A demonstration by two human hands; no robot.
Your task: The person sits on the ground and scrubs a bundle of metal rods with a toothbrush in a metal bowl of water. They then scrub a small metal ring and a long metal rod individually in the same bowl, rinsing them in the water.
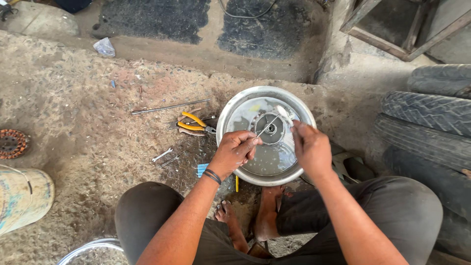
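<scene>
A round metal bowl-shaped cover (230, 113) lies on the dirt floor in front of me, with a round hub (271, 128) at its centre. My left hand (235, 152) grips a thin metal tool (267, 126) whose tip points at the hub. My right hand (310, 147) reaches over the cover's right side, fingers pinched on a small whitish piece (284, 114). My knees and bare feet are below the cover.
Yellow-handled pliers (194, 123), a long metal rod (169, 106) and small spanners (164, 156) lie left of the cover. A copper-wound stator (11, 143) and a pale drum (22, 196) sit at far left. Stacked tyres (431, 113) stand at right.
</scene>
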